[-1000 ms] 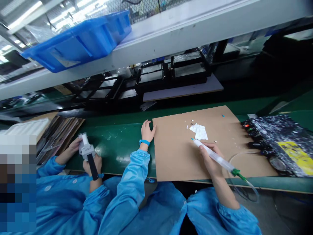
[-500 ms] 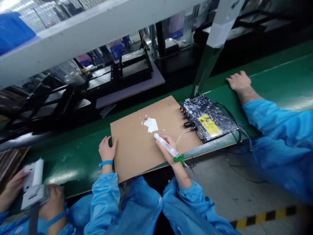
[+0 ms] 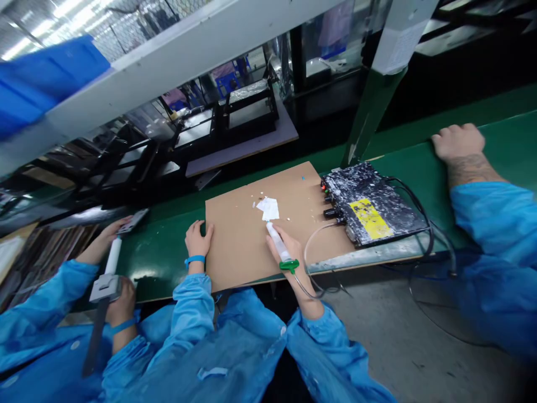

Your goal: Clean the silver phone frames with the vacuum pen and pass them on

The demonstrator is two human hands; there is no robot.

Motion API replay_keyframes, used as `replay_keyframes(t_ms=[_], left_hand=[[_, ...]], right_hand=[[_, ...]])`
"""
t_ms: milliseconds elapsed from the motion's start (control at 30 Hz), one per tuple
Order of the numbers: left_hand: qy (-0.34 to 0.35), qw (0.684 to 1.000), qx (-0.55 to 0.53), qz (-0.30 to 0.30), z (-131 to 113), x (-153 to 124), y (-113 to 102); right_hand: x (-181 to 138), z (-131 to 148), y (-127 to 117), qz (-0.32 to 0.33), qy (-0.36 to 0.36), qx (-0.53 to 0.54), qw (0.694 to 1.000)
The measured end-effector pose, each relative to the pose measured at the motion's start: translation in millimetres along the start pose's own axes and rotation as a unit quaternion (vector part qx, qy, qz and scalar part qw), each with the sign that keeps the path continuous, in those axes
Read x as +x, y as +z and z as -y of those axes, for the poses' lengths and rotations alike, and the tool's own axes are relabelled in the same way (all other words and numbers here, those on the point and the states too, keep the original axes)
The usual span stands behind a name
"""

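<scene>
Turned more steeply than half a second ago, the syringe (image 3: 278,242) has been brought with its tip closer to the white paper pieces (image 3: 271,209), while at the far left a flat grey piece (image 3: 133,220) has been drawn away from a co-worker's grey tool (image 3: 106,286). That piece is held in the co-worker's left hand (image 3: 109,230), and the tool, with its white barrel, is gripped by the right one (image 3: 121,305). Next, the person's left hand (image 3: 198,239) is laid at the left edge of the cardboard sheet (image 3: 239,240), its fingers loosely spread and nothing seen in its grasp. Over the sheet, the syringe barrel is enclosed by the curled fingers of the right hand (image 3: 294,249), with the tip pointed at the lower edge of the paper; whether contact is made cannot be told. Beyond the grip, the green end cap (image 3: 289,265) is left exposed, joined to a clear tube (image 3: 306,249). To the right, a speckled control box (image 3: 356,182) is set with its knobs facing the sheet, and another person's hand (image 3: 458,141) is rested on the green bench (image 3: 509,124).
</scene>
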State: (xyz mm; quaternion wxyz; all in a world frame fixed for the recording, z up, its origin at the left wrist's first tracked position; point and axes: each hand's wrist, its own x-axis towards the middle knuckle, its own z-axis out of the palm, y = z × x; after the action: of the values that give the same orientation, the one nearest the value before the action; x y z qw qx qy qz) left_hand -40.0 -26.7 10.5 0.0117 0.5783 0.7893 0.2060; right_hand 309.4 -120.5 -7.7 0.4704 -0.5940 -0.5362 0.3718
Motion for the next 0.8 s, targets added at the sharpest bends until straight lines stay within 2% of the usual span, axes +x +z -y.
replay_keyframes(t_ms=[133, 300, 367, 467, 500, 600, 700, 800], left_hand=[[0.016, 1.0, -0.001, 0.006, 10.2, 11.6, 0.8], [0.022, 1.0, -0.015, 0.006, 31.6, 66.7, 3.3], [-0.004, 1.0, -0.011, -0.012, 45.6, 96.2, 4.2], [-0.074, 0.995, 0.013, -0.061, 78.3, 142.1, 0.5], [-0.101, 0.991, 0.024, -0.08, 91.7, 157.2, -2.3], [-0.185, 0.975, 0.043, -0.115, 130.7, 196.8, -12.2], [-0.254, 0.961, 0.038, -0.105, 154.6, 222.6, -18.9], [-0.259, 0.96, 0.025, -0.103, 161.9, 233.8, -23.0]], right_hand=[[-0.6, -16.6, 9.3, -0.032, -0.024, -0.028, 0.999], [-4.0, -24.1, 7.1, -0.056, -0.019, -0.022, 0.998], [-9.0, -22.5, 2.4, -0.054, 0.008, -0.037, 0.998], [-14.8, -24.9, -8.0, -0.085, 0.066, -0.085, 0.991], [-14.7, -28.6, -11.9, -0.074, 0.086, -0.105, 0.988], [-11.0, -47.8, -21.4, -0.099, 0.124, -0.173, 0.972], [-11.4, -67.7, -27.3, -0.104, 0.093, -0.191, 0.972], [-14.9, -72.6, -31.3, -0.086, 0.062, -0.198, 0.975]])
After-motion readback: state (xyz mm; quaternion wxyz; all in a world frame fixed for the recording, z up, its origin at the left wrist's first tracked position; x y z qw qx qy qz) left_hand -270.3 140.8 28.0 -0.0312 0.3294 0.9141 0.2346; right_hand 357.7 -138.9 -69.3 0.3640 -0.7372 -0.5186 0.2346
